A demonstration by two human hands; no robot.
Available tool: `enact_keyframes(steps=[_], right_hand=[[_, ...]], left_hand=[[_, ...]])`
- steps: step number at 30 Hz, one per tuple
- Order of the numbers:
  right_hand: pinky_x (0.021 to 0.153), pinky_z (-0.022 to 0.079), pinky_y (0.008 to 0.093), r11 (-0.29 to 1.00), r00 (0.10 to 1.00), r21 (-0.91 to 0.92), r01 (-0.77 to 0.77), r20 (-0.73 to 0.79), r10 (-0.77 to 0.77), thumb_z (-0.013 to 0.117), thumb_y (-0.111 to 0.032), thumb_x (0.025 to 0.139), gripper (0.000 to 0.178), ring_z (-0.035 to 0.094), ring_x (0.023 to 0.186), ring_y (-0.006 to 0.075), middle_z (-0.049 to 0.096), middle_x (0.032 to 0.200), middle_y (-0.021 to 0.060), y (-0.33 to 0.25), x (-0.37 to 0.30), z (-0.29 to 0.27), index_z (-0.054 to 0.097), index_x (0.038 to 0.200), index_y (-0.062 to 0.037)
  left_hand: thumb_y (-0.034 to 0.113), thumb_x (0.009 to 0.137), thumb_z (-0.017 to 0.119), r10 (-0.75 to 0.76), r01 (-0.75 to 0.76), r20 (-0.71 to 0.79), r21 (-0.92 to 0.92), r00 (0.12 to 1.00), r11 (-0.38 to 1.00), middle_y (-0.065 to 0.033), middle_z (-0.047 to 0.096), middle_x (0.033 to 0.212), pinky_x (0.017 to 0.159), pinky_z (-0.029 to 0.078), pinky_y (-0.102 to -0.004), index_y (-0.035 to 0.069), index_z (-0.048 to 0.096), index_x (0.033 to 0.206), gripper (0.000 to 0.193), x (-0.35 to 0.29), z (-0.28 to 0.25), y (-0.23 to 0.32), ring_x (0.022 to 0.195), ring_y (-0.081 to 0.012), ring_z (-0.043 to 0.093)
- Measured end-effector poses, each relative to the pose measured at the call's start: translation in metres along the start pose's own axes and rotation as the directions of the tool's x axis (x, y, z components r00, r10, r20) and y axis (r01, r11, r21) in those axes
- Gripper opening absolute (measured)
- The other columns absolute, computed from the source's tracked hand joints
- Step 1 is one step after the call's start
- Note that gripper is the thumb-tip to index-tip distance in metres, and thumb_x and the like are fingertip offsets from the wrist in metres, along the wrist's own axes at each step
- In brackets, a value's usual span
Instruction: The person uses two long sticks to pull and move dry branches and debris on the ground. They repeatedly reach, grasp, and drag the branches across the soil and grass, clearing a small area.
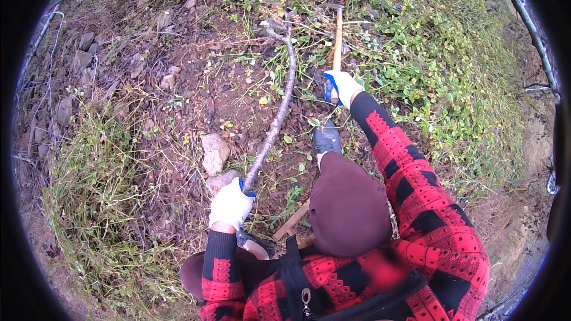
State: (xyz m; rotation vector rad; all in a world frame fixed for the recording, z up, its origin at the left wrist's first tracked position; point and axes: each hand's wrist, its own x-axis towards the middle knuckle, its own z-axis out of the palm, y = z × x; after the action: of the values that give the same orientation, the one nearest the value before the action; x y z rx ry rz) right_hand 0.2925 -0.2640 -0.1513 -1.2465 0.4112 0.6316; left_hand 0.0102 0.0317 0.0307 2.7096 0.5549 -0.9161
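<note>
My left hand (231, 204), in a white glove with blue on the palm side, is closed round the lower end of a long, crooked branch (278, 120). The branch slants up and away over the ground and forks at its far end. In a matching glove, my right hand (343, 88) grips the near end of a wooden-handled tool (338, 38). Its pale handle points away from me, and a short metal head sits at the far end among cut stems; the head's exact shape is hard to make out.
Two pale stones (215, 153) lie just beyond my left hand. Low green plants (416, 71) cover the right side; dry grass (95, 184) and rocks (83, 59) lie left. My boot (326, 138) stands below the tool. A piece of wood (291, 221) lies between my legs.
</note>
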Motion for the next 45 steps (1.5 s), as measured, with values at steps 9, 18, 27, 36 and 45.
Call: enact_keyframes(steps=[9,18,27,36,45], right_hand=[[0.041,0.041,0.0313,0.982,0.983,-0.125,-0.140,-0.137,0.123,0.068,-0.019,0.096,0.021,0.048,0.046,0.0136,0.050,0.064,-0.0010,0.058,-0.152,-0.042,0.049,0.093,-0.0116],[0.039,0.043,0.0326,0.915,0.955,-0.348,-0.205,-0.274,0.110,0.066,-0.017,0.095,0.026,0.048,0.044,0.0139,0.049,0.069,0.0015,0.094,-0.303,-0.097,0.043,0.102,-0.0096],[0.037,0.039,0.0299,0.977,0.922,-0.175,-0.126,-0.384,0.050,0.072,-0.011,0.091,0.026,0.045,0.042,0.0118,0.050,0.066,-0.0003,0.102,-0.338,-0.084,0.048,0.101,-0.0116],[0.035,0.038,0.0302,0.954,0.828,-0.225,0.196,-0.483,-0.284,0.072,-0.018,0.094,0.028,0.045,0.042,0.0128,0.047,0.061,-0.0008,0.051,-0.185,-0.053,0.045,0.094,-0.0103],[0.041,0.045,0.0355,0.846,0.866,-0.515,0.140,-0.350,-0.356,0.071,-0.025,0.092,0.027,0.054,0.045,0.0178,0.057,0.059,0.0043,-0.002,-0.040,-0.011,0.062,0.081,-0.0015]], left_hand=[[0.035,0.086,0.072,0.014,-0.015,0.030,0.019,0.999,1.000,-0.0213,0.072,0.105,0.088,0.054,-0.0494,0.008,0.065,0.110,0.037,-0.006,0.000,-0.005,0.103,-0.0400,0.068],[0.034,0.084,0.070,-0.032,0.027,0.022,0.177,0.999,0.984,-0.0198,0.072,0.100,0.085,0.054,-0.0499,0.009,0.066,0.108,0.035,-0.075,-0.036,-0.029,0.097,-0.0403,0.069],[0.033,0.077,0.080,-0.132,0.143,-0.064,0.222,0.989,0.964,-0.0160,0.072,0.090,0.079,0.055,-0.0485,0.009,0.066,0.103,0.038,-0.154,-0.035,-0.076,0.089,-0.0375,0.071],[0.031,0.077,0.082,-0.199,0.205,-0.063,0.108,0.978,0.973,-0.0176,0.073,0.094,0.081,0.055,-0.0471,0.009,0.067,0.110,0.042,-0.186,-0.036,-0.088,0.092,-0.0370,0.071],[0.035,0.081,0.076,-0.138,0.134,0.034,0.094,0.990,0.987,-0.0181,0.072,0.096,0.083,0.054,-0.0496,0.008,0.066,0.102,0.035,-0.161,-0.015,-0.072,0.093,-0.0397,0.070]])
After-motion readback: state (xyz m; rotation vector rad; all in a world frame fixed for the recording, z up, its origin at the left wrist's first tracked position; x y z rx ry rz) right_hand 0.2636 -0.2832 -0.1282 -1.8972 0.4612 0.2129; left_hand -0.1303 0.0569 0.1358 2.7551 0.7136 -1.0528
